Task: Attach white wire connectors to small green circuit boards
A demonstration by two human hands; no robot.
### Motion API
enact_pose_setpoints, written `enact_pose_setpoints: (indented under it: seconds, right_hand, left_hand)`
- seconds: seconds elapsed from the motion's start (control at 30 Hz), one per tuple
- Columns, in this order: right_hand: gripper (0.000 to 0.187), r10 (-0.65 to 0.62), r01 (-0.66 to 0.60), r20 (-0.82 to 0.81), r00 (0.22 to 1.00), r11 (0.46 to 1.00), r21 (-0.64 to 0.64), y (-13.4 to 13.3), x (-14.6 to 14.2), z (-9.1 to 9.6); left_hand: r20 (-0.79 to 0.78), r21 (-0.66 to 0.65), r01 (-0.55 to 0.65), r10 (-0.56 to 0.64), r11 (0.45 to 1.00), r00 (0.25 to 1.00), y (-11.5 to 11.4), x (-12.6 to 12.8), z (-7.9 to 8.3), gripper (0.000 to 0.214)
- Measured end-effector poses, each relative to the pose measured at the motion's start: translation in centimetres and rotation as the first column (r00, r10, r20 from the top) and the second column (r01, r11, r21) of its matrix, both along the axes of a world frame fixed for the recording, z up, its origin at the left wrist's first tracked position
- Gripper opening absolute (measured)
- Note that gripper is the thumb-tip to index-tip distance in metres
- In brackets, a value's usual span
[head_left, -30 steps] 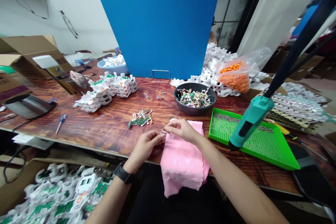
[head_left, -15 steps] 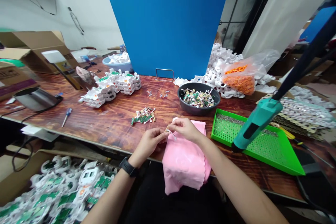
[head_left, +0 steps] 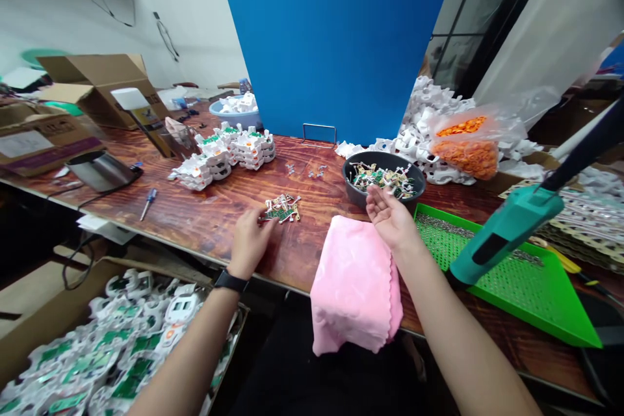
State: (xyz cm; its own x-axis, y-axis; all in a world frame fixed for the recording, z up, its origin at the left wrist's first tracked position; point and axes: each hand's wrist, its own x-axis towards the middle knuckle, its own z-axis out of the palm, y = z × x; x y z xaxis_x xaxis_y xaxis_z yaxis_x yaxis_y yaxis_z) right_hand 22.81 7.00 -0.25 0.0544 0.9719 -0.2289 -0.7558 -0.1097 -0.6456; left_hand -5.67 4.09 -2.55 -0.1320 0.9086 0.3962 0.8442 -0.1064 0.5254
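My left hand (head_left: 250,242) is at the near left edge of a small pile of circuit boards with wires (head_left: 286,209). Its thumb and fingers close around a green board there; the fingertips are partly hidden. My right hand (head_left: 390,218) is in front of the dark round bowl (head_left: 358,198), which holds many more wired boards. Its palm is turned up, its fingers are loosely apart, and nothing shows in it. Between the hands, a folded pink cloth (head_left: 358,273) drapes over the table's front edge.
A green perforated tray (head_left: 524,292) with small metal parts lies right, under a teal hanging electric screwdriver (head_left: 509,227). Stacked white housings (head_left: 219,156) stand back left. A screwdriver (head_left: 148,203) lies left. Below, a carton holds housings (head_left: 121,338). A blue panel (head_left: 336,39) stands behind.
Both hands have parted from the wired board they held together over the cloth. My left hand went left to the pile; my right hand moved toward the bowl and opened. The view shifted slightly.
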Motion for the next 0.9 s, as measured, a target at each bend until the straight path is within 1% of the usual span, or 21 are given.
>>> enact_pose_setpoints:
  seconds: [0.03, 0.07, 0.1, 0.17, 0.23, 0.3, 0.37, 0.43, 0.47, 0.53, 0.57, 0.6, 0.63, 0.67, 0.7, 0.77, 0.83, 0.9]
  right_hand:
    - [0.019, 0.009, -0.009, -0.023, 1.0, 1.0, 0.005, 0.1, 0.4, 0.2]
    - [0.019, 0.026, -0.025, -0.029, 0.999, 0.999, 0.02, 0.1, 0.7, 0.4]
    - [0.019, 0.047, -0.046, -0.019, 0.999, 0.998, 0.036, 0.0, 0.8, 0.6]
    - [0.015, 0.093, -0.096, 0.057, 0.994, 0.994, 0.045, -0.2, 0.5, 0.6]
    - [0.013, 0.145, -0.154, 0.188, 0.971, 0.988, 0.031, -0.6, -0.3, 0.2]
    - [0.019, 0.195, -0.219, 0.331, 0.923, 0.975, 0.038, -1.0, -1.5, -0.3]
    - [0.027, 0.243, -0.309, 0.456, 0.856, 0.948, 0.076, -1.6, -2.8, -0.8]
    - [0.034, 0.28, -0.406, 0.548, 0.788, 0.906, 0.122, -2.1, -4.1, -1.2]
    - [0.037, 0.3, -0.458, 0.584, 0.754, 0.878, 0.141, -2.5, -4.6, -1.3]
    - [0.042, 0.34, -0.552, 0.634, 0.694, 0.817, 0.166, -3.1, -5.3, -1.5]
    - [0.043, 0.357, -0.588, 0.649, 0.672, 0.79, 0.174, -3.3, -5.6, -1.5]
    - [0.044, 0.366, -0.612, 0.661, 0.655, 0.77, 0.18, -3.5, -5.7, -1.5]
    - [0.042, 0.368, -0.625, 0.672, 0.643, 0.758, 0.183, -3.7, -5.7, -1.4]
    - [0.04, 0.362, -0.629, 0.682, 0.636, 0.755, 0.186, -3.7, -5.7, -1.4]
    - [0.036, 0.356, -0.631, 0.69, 0.63, 0.753, 0.188, -3.7, -5.7, -1.4]
    - [0.03, 0.35, -0.637, 0.701, 0.622, 0.747, 0.192, -3.7, -5.5, -1.4]
    - [0.028, 0.348, -0.638, 0.696, 0.629, 0.742, 0.206, -3.5, -5.4, -1.4]
    - [0.028, 0.331, -0.623, 0.69, 0.644, 0.75, 0.222, -3.4, -5.3, -1.3]
  left_hand:
    - [-0.084, 0.016, -0.053, 0.055, 0.998, 0.995, 0.3, -1.0, -0.1, 0.042]
    - [-0.135, -0.001, -0.072, 0.071, 0.997, 0.988, 0.5, -1.8, -0.2, 0.04]
    - [-0.164, -0.028, -0.084, 0.078, 0.996, 0.983, 0.7, -2.4, -0.3, 0.037]
    - [-0.155, -0.079, -0.09, 0.077, 0.993, 0.985, 0.7, -2.9, -0.2, 0.03]
    - [-0.077, -0.075, -0.099, 0.093, 0.992, 0.993, 0.4, -2.8, 0.2, 0.028]
    - [0.068, -0.064, -0.103, 0.107, 0.993, 0.992, -0.3, -2.0, 0.7, 0.029]
    - [0.235, -0.063, -0.088, 0.101, 0.994, 0.967, -1.3, -0.8, 1.2, 0.03]
    - [0.384, -0.052, -0.052, 0.068, 0.997, 0.921, -2.4, 0.8, 1.7, 0.03]
    - [0.458, -0.049, -0.005, 0.027, 0.999, 0.889, -2.9, 1.7, 2.0, 0.03]
    - [0.618, -0.048, 0.12, -0.065, 0.992, 0.783, -3.9, 3.5, 2.4, 0.034]
    - [0.684, -0.053, 0.175, -0.092, 0.983, 0.723, -4.3, 4.3, 2.5, 0.035]
    - [0.734, -0.061, 0.222, -0.107, 0.973, 0.671, -4.6, 5.0, 2.7, 0.037]
    - [0.765, -0.074, 0.263, -0.115, 0.962, 0.634, -4.8, 5.7, 2.8, 0.038]
    - [0.781, -0.09, 0.296, -0.116, 0.951, 0.613, -4.9, 6.2, 2.8, 0.039]
    - [0.786, -0.106, 0.316, -0.115, 0.943, 0.607, -5.0, 6.5, 2.9, 0.04]
    - [0.778, -0.129, 0.331, -0.111, 0.935, 0.618, -5.1, 6.9, 2.8, 0.039]
    - [0.764, -0.144, 0.333, -0.11, 0.932, 0.636, -5.1, 6.9, 2.7, 0.036]
    - [0.751, -0.156, 0.359, -0.125, 0.92, 0.648, -5.2, 6.8, 2.5, 0.035]
